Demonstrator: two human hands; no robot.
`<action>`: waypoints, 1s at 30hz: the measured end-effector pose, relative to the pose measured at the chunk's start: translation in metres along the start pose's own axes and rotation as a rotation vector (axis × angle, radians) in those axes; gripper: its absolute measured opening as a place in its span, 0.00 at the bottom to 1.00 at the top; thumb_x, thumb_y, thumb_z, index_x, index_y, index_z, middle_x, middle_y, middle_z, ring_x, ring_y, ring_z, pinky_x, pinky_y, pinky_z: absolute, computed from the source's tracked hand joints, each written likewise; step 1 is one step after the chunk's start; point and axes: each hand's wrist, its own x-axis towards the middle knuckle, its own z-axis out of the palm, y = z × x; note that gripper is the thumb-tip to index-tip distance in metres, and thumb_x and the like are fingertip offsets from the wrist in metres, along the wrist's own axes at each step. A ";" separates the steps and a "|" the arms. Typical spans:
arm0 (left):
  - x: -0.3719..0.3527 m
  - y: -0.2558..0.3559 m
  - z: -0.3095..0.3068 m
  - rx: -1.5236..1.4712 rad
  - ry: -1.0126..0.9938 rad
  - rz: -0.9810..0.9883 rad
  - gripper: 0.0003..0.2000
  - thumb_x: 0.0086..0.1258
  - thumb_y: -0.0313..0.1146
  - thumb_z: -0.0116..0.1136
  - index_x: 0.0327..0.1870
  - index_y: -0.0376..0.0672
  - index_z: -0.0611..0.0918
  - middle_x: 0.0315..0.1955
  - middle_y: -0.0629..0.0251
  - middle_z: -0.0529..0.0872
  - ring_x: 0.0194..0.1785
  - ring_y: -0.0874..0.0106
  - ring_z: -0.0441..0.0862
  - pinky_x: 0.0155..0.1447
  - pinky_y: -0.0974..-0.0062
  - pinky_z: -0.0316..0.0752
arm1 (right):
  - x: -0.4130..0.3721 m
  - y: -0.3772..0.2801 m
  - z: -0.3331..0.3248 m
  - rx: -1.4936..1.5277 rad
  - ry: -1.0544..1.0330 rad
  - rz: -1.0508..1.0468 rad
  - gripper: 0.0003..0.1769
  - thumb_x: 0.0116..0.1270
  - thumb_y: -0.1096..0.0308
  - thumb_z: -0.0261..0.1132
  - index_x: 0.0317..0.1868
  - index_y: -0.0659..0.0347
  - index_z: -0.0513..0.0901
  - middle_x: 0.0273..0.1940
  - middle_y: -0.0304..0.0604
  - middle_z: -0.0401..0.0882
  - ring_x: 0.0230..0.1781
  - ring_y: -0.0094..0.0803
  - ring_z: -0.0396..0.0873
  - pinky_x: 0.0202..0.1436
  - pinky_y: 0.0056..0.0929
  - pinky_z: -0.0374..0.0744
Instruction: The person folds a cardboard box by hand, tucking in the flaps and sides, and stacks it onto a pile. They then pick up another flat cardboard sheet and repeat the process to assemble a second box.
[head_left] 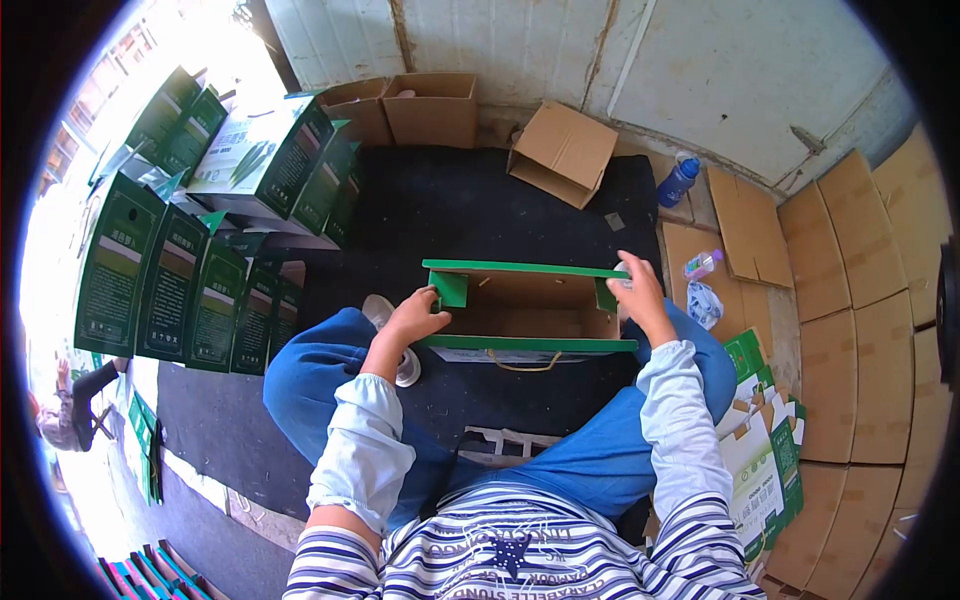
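Observation:
An open-topped green carton box stands between my bent legs, its bare brown inside facing up. A rope handle hangs on its near long side. My left hand is closed at the box's left end, beside a small green flap folded in at that corner. At the right end, my right hand has its fingers and thumb closed about the far corner of the rim. Parts of the fingertips of both hands are hidden.
Printed green cartons stand in rows at the left. Brown boxes sit by the wall; stacked cartons line the right. A blue bottle, a small clear bottle and flattened green cartons lie right. Another person appears far left.

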 end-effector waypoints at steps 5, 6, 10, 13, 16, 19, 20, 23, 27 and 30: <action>-0.002 -0.002 0.003 -0.022 0.029 0.017 0.28 0.57 0.43 0.57 0.55 0.30 0.77 0.66 0.48 0.69 0.65 0.54 0.71 0.67 0.67 0.66 | 0.007 -0.024 -0.010 -0.444 -0.351 -0.136 0.26 0.50 0.62 0.75 0.49 0.58 0.77 0.47 0.47 0.76 0.53 0.47 0.75 0.56 0.43 0.75; -0.004 0.000 0.002 -0.016 0.038 0.014 0.28 0.57 0.43 0.57 0.55 0.31 0.77 0.65 0.48 0.70 0.64 0.54 0.71 0.67 0.67 0.67 | 0.009 -0.024 -0.006 -0.488 -0.425 -0.137 0.27 0.49 0.61 0.75 0.49 0.58 0.77 0.47 0.47 0.77 0.53 0.46 0.75 0.55 0.43 0.76; -0.011 0.006 0.002 -0.045 0.056 0.004 0.26 0.57 0.41 0.56 0.55 0.32 0.78 0.61 0.47 0.74 0.62 0.53 0.73 0.65 0.65 0.68 | 0.013 -0.028 0.008 -0.651 -0.590 -0.169 0.31 0.45 0.60 0.79 0.48 0.60 0.76 0.48 0.47 0.77 0.53 0.45 0.76 0.53 0.42 0.78; -0.017 0.007 0.004 -0.053 0.084 0.033 0.25 0.58 0.40 0.55 0.53 0.32 0.78 0.57 0.46 0.76 0.59 0.51 0.75 0.63 0.63 0.70 | 0.013 -0.027 0.020 -0.730 -0.584 -0.165 0.32 0.44 0.58 0.79 0.48 0.61 0.76 0.48 0.48 0.76 0.53 0.45 0.76 0.52 0.42 0.78; -0.021 0.010 0.002 -0.072 0.120 -0.031 0.22 0.58 0.38 0.54 0.50 0.31 0.78 0.51 0.42 0.79 0.56 0.49 0.77 0.61 0.62 0.71 | 0.005 -0.019 0.032 -0.742 -0.510 -0.206 0.33 0.45 0.58 0.78 0.49 0.62 0.75 0.48 0.48 0.76 0.53 0.45 0.75 0.50 0.41 0.78; -0.022 0.006 0.007 -0.093 0.195 -0.126 0.19 0.59 0.34 0.52 0.48 0.31 0.79 0.47 0.40 0.81 0.54 0.48 0.78 0.59 0.60 0.72 | 0.000 -0.011 0.031 -0.697 -0.474 -0.260 0.34 0.46 0.58 0.78 0.51 0.62 0.73 0.48 0.49 0.76 0.53 0.44 0.75 0.49 0.41 0.79; -0.020 -0.003 0.014 -0.119 0.248 -0.109 0.18 0.59 0.32 0.51 0.47 0.31 0.79 0.46 0.39 0.81 0.54 0.48 0.78 0.59 0.60 0.72 | 0.001 -0.011 0.031 -0.708 -0.481 -0.263 0.34 0.47 0.58 0.77 0.51 0.62 0.73 0.48 0.49 0.76 0.52 0.44 0.76 0.49 0.41 0.79; -0.018 -0.015 0.023 -0.210 0.298 -0.114 0.18 0.59 0.28 0.48 0.50 0.32 0.77 0.46 0.38 0.81 0.53 0.48 0.78 0.58 0.58 0.72 | 0.003 -0.010 0.033 -0.711 -0.513 -0.267 0.34 0.46 0.58 0.78 0.51 0.62 0.73 0.47 0.49 0.77 0.51 0.44 0.77 0.49 0.40 0.79; -0.020 -0.007 0.023 -0.167 0.483 0.009 0.19 0.61 0.28 0.51 0.56 0.37 0.75 0.47 0.44 0.82 0.51 0.49 0.79 0.56 0.57 0.73 | 0.010 -0.011 0.034 -0.713 -0.550 -0.301 0.32 0.46 0.58 0.78 0.48 0.63 0.75 0.45 0.49 0.79 0.50 0.44 0.78 0.48 0.39 0.79; -0.025 0.007 0.012 -0.054 0.388 0.111 0.20 0.62 0.31 0.57 0.56 0.43 0.74 0.47 0.50 0.83 0.51 0.52 0.80 0.54 0.59 0.75 | 0.006 -0.017 0.030 -0.709 -0.510 -0.296 0.30 0.46 0.59 0.78 0.46 0.63 0.75 0.44 0.50 0.79 0.50 0.45 0.78 0.48 0.39 0.80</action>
